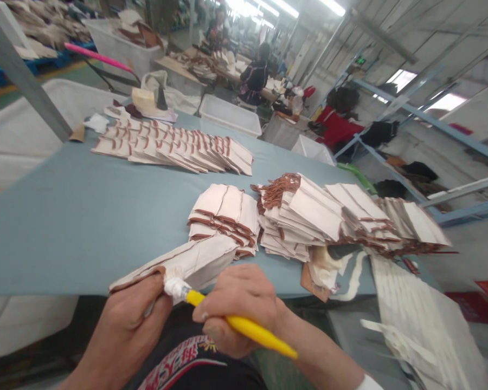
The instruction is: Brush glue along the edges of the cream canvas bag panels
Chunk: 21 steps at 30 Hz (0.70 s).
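Note:
My right hand (244, 309) is closed round a yellow-handled brush (264, 333). Its bristle end, coated in white paste, touches a cream fabric piece with brown edging (203, 254) near the front edge of the table. Pinched on the near end of that piece is my left hand (132, 311), just left of the bristles. The far end of the piece lies against a stack of similar cream pieces (223, 208) with brown edges. Fingertips of the left hand are partly hidden behind the fabric.
More stacks of cream pieces (317, 211) fill the right side of the blue-green table (106, 216). A fanned row (179, 146) lies at the back. White bins (230, 116) stand beyond, with a person (255, 76) seated further off. Pale cloth (423, 319) hangs at right.

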Each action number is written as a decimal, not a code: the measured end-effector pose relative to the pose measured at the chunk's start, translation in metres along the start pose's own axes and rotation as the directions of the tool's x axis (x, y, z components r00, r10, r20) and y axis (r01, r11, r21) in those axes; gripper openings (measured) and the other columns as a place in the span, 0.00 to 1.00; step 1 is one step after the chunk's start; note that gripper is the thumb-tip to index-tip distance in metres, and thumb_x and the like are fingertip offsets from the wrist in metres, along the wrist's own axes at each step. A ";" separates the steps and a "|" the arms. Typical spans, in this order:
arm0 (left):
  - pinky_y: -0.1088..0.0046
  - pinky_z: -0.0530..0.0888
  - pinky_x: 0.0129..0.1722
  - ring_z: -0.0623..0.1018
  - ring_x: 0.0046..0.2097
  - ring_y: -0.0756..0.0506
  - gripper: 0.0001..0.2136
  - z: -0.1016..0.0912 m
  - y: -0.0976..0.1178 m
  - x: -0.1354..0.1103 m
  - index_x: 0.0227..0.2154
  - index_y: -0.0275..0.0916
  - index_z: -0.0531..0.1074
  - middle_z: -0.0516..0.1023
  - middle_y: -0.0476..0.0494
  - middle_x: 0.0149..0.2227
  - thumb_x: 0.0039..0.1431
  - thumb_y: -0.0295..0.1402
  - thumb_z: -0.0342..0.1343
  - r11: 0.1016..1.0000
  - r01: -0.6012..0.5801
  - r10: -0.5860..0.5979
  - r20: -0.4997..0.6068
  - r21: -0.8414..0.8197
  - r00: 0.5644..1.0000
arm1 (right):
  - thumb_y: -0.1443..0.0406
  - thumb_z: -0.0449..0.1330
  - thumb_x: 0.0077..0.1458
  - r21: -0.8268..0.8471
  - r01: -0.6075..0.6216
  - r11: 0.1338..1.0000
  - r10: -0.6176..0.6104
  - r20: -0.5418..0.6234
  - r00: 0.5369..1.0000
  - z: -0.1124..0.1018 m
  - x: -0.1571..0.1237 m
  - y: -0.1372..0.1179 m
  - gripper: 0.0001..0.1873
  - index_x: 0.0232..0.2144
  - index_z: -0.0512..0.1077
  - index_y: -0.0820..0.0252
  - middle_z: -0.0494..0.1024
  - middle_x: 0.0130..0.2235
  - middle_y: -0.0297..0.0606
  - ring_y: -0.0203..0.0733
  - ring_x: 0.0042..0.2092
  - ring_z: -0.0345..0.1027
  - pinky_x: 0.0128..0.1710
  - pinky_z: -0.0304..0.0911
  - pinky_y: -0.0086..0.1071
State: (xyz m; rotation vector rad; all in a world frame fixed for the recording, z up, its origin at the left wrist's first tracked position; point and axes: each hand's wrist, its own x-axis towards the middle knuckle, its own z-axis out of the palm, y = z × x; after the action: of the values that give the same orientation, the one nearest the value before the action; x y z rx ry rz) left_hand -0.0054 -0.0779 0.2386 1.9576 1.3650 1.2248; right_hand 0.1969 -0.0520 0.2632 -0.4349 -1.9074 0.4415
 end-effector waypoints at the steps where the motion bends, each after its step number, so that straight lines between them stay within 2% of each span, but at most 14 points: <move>1: 0.77 0.73 0.26 0.78 0.23 0.48 0.14 -0.001 -0.001 0.000 0.22 0.45 0.69 0.76 0.53 0.22 0.65 0.32 0.53 0.997 0.074 -0.074 0.013 -0.023 0.997 | 0.64 0.58 0.76 0.070 -0.095 0.993 0.100 -0.067 0.993 0.000 0.000 0.001 0.10 0.39 0.76 0.56 0.79 0.26 0.29 0.31 0.21 0.65 0.23 0.65 0.26; 2: 0.76 0.75 0.27 0.80 0.26 0.47 0.13 -0.002 -0.003 0.000 0.22 0.45 0.71 0.79 0.52 0.24 0.65 0.35 0.55 0.986 0.156 -0.155 0.023 -0.051 0.988 | 0.63 0.57 0.77 0.141 -0.192 0.971 0.211 -0.139 0.968 0.000 0.000 0.004 0.12 0.39 0.77 0.55 0.77 0.25 0.28 0.31 0.20 0.64 0.22 0.63 0.26; 4: 0.74 0.80 0.33 0.84 0.33 0.43 0.12 -0.004 -0.007 0.001 0.26 0.45 0.77 0.84 0.48 0.30 0.63 0.42 0.58 0.935 0.328 -0.321 0.067 -0.134 0.945 | 0.57 0.58 0.78 0.276 -0.366 0.889 0.431 -0.234 0.871 -0.006 0.003 0.012 0.16 0.37 0.77 0.55 0.71 0.22 0.26 0.31 0.19 0.59 0.19 0.58 0.25; 5: 0.73 0.82 0.36 0.85 0.36 0.41 0.12 -0.006 -0.010 0.001 0.29 0.44 0.80 0.87 0.47 0.33 0.62 0.44 0.60 0.895 0.404 -0.391 0.106 -0.190 0.914 | 0.54 0.58 0.77 0.327 -0.417 0.848 0.503 -0.248 0.828 -0.010 0.005 0.016 0.18 0.36 0.77 0.56 0.68 0.20 0.24 0.31 0.18 0.57 0.18 0.56 0.24; 6: 0.71 0.83 0.38 0.86 0.38 0.40 0.13 -0.007 -0.012 0.002 0.33 0.44 0.82 0.88 0.46 0.35 0.61 0.47 0.61 0.848 0.467 -0.441 0.155 -0.251 0.884 | 0.51 0.60 0.76 0.363 -0.451 0.816 0.547 -0.232 0.804 -0.014 0.007 0.020 0.21 0.34 0.76 0.57 0.66 0.19 0.23 0.31 0.17 0.55 0.17 0.55 0.24; 8: 0.69 0.83 0.34 0.85 0.37 0.38 0.16 -0.010 -0.016 0.004 0.37 0.44 0.85 0.87 0.44 0.35 0.61 0.51 0.64 0.741 0.561 -0.497 0.262 -0.368 0.827 | 0.47 0.62 0.73 0.399 -0.477 0.783 0.560 -0.118 0.820 -0.021 0.014 0.028 0.23 0.33 0.75 0.58 0.63 0.18 0.22 0.30 0.17 0.53 0.17 0.55 0.24; 11: 0.70 0.81 0.30 0.85 0.37 0.37 0.18 -0.010 -0.016 0.008 0.42 0.45 0.87 0.86 0.45 0.31 0.61 0.53 0.68 0.590 0.659 -0.526 0.397 -0.467 0.752 | 0.48 0.60 0.75 0.342 -0.452 0.824 0.463 0.054 0.885 -0.027 0.027 0.034 0.24 0.34 0.77 0.59 0.68 0.21 0.25 0.30 0.18 0.58 0.20 0.60 0.25; 13: 0.69 0.82 0.32 0.85 0.38 0.36 0.18 -0.009 -0.011 0.011 0.42 0.44 0.87 0.85 0.45 0.30 0.59 0.52 0.70 0.542 0.682 -0.515 0.447 -0.491 0.732 | 0.50 0.58 0.76 0.185 -0.386 0.904 0.369 0.119 0.922 -0.027 0.035 0.038 0.23 0.35 0.78 0.59 0.76 0.26 0.32 0.32 0.22 0.66 0.23 0.66 0.26; 15: 0.68 0.83 0.35 0.85 0.40 0.36 0.17 -0.006 -0.006 0.014 0.40 0.44 0.87 0.85 0.44 0.31 0.56 0.50 0.73 0.548 0.673 -0.500 0.451 -0.496 0.740 | 0.55 0.56 0.77 -0.004 -0.243 0.970 0.240 0.156 0.958 -0.025 0.041 0.041 0.20 0.37 0.79 0.60 0.83 0.31 0.38 0.35 0.28 0.75 0.29 0.72 0.27; 17: 0.68 0.83 0.38 0.84 0.41 0.36 0.15 -0.003 0.000 0.016 0.39 0.44 0.87 0.86 0.44 0.33 0.55 0.47 0.73 0.582 0.654 -0.493 0.430 -0.483 0.756 | 0.61 0.57 0.77 -0.103 -0.063 0.993 0.080 0.175 0.981 -0.021 0.045 0.045 0.15 0.38 0.79 0.59 0.85 0.33 0.38 0.36 0.32 0.80 0.35 0.76 0.27; 19: 0.68 0.84 0.41 0.83 0.41 0.38 0.13 0.000 0.002 0.017 0.38 0.44 0.87 0.86 0.45 0.35 0.54 0.45 0.73 0.618 0.628 -0.493 0.389 -0.472 0.778 | 0.65 0.58 0.75 -0.121 0.086 0.989 -0.059 0.206 0.977 -0.016 0.045 0.049 0.11 0.40 0.79 0.59 0.85 0.32 0.37 0.36 0.33 0.81 0.38 0.76 0.26; 21: 0.67 0.84 0.43 0.83 0.40 0.38 0.13 0.002 0.000 0.018 0.38 0.44 0.87 0.86 0.46 0.35 0.52 0.44 0.74 0.611 0.624 -0.504 0.368 -0.488 0.781 | 0.66 0.58 0.75 -0.105 0.167 0.980 -0.136 0.248 0.959 -0.012 0.044 0.054 0.11 0.41 0.79 0.57 0.85 0.31 0.36 0.35 0.32 0.81 0.38 0.76 0.26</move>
State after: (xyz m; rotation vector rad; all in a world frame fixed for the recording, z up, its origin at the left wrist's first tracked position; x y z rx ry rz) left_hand -0.0022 -0.0613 0.2449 1.0403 1.1714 0.9422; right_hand 0.1977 0.0172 0.2758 -0.3243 -2.1941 0.2831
